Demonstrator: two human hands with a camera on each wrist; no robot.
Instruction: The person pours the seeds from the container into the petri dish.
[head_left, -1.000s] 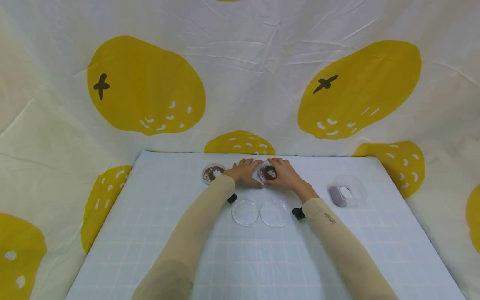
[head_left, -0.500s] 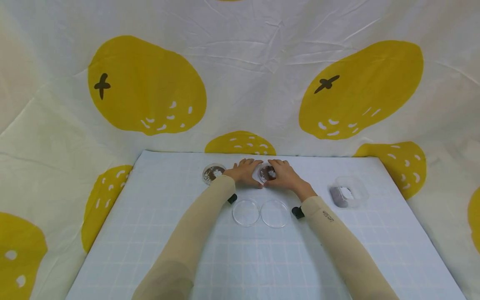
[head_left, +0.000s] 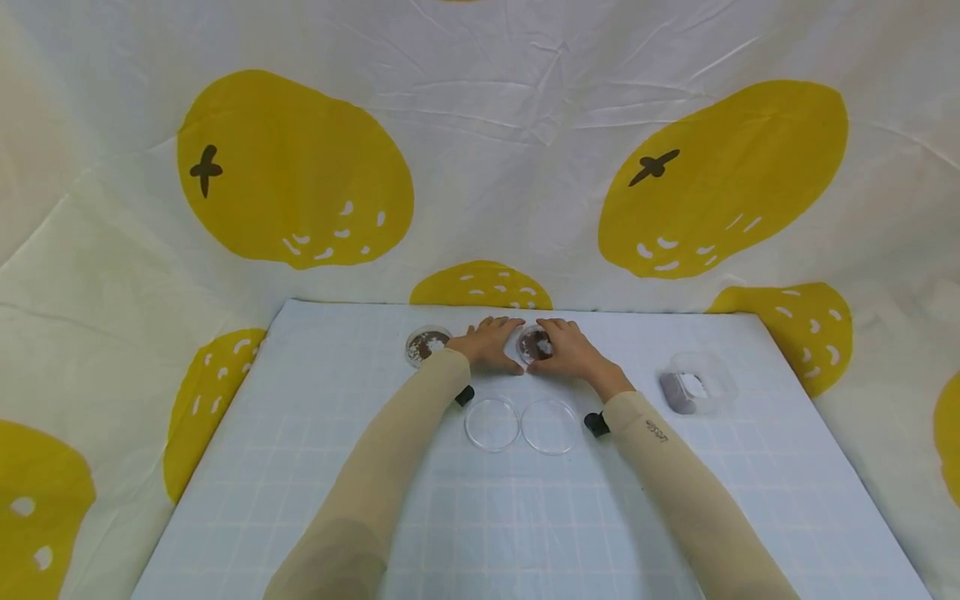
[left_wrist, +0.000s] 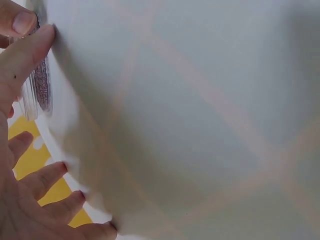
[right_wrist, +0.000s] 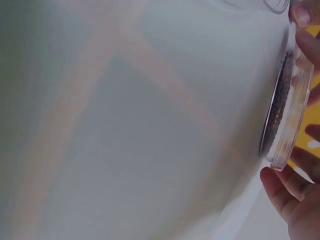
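A round clear petri dish [head_left: 536, 344] with dark brown, grainy contents and white patches lies between my hands near the table's back edge. My right hand [head_left: 567, 348] grips it from the right, thumb at the near side and fingers at the far side. In the right wrist view, a clear lid-like rim [right_wrist: 291, 135] sits against the dark layer [right_wrist: 278, 102]. From the left, my left hand [head_left: 489, 342] curves towards the dish, its thumb close to the rim and its other fingers spread apart. A second filled petri dish [head_left: 427, 344] lies left of it, partly behind the left sleeve.
Two clear round lids [head_left: 492, 424] lie side by side in front of the hands. At the right stands a clear plastic tub [head_left: 705, 383] with a greyish-brown thing and something white in it. A white curtain with yellow fruit prints [head_left: 300, 171] hangs behind the table [head_left: 337, 533].
The clear edge that stuck out left of the dish, between my hands, now lies in line with it. My hands have hardly moved.
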